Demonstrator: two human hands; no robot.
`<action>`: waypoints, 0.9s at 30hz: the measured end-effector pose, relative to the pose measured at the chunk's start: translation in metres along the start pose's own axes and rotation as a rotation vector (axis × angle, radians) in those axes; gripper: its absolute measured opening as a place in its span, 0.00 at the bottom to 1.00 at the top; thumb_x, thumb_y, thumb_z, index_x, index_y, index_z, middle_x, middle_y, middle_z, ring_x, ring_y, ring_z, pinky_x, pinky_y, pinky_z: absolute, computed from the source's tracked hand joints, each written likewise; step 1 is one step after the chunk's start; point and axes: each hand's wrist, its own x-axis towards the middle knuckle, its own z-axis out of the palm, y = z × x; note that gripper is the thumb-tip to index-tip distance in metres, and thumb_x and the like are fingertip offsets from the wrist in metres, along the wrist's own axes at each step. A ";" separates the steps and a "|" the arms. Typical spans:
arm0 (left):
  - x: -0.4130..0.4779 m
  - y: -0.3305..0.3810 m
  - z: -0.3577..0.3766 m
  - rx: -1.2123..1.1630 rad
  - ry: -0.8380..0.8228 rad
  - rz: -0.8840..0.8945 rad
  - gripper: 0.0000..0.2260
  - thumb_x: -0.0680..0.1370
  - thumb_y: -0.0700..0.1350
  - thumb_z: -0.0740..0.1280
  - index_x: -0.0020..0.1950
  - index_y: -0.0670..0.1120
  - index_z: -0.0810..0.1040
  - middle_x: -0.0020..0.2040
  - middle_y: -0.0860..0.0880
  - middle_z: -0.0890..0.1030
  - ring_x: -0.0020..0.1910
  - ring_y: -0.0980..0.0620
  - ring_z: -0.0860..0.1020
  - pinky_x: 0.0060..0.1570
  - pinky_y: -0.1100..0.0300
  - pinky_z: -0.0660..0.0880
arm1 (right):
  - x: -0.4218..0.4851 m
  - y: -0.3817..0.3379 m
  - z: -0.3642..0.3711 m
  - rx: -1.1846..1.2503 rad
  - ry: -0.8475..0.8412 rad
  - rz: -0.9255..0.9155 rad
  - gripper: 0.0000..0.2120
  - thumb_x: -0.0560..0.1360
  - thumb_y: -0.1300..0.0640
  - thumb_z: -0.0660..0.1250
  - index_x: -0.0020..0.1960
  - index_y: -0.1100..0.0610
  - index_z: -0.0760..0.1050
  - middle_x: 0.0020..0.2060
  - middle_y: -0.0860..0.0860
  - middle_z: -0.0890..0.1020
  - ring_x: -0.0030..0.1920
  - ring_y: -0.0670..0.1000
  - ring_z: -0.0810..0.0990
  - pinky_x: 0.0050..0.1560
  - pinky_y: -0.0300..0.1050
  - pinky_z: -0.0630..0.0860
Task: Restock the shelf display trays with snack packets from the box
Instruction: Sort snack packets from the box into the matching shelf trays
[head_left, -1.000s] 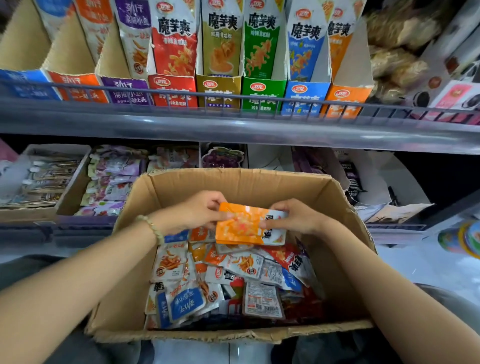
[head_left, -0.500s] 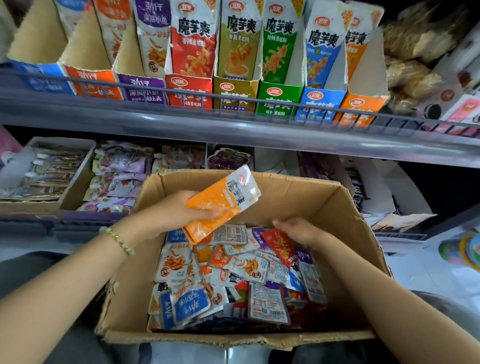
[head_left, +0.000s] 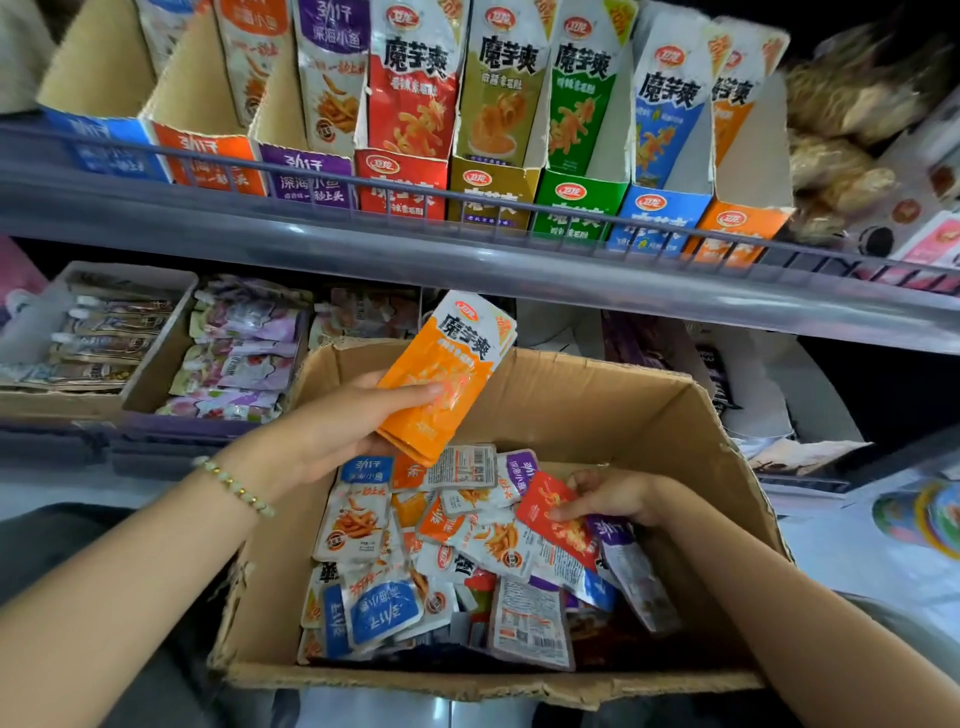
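Higher than before, the left hand clamps its fingers on orange packets above the box; the right hand now pinches a red packet in the pile; gathering is in hand; next, probably the orange tray upper right.

Left hand holds orange packets above box.

Two hands, one box, eight display trays.
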 end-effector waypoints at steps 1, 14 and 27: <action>-0.001 0.001 0.000 -0.038 -0.027 0.003 0.19 0.74 0.47 0.68 0.64 0.47 0.74 0.52 0.46 0.84 0.50 0.49 0.83 0.45 0.59 0.81 | -0.004 -0.003 0.000 -0.016 -0.037 -0.012 0.24 0.65 0.50 0.78 0.57 0.54 0.75 0.53 0.55 0.84 0.55 0.55 0.83 0.61 0.55 0.77; -0.015 0.018 -0.006 -0.158 -0.184 0.080 0.21 0.71 0.42 0.66 0.64 0.44 0.74 0.54 0.40 0.83 0.50 0.43 0.83 0.41 0.56 0.82 | -0.090 -0.039 -0.012 0.383 0.201 -0.688 0.10 0.65 0.59 0.75 0.46 0.54 0.84 0.45 0.58 0.86 0.42 0.53 0.85 0.44 0.44 0.82; -0.021 0.014 -0.013 -0.057 -0.225 0.114 0.23 0.70 0.42 0.69 0.65 0.49 0.73 0.55 0.44 0.83 0.53 0.44 0.82 0.48 0.53 0.81 | -0.080 -0.047 0.001 0.617 0.113 -0.597 0.16 0.66 0.61 0.72 0.53 0.61 0.80 0.46 0.59 0.85 0.41 0.53 0.85 0.42 0.45 0.82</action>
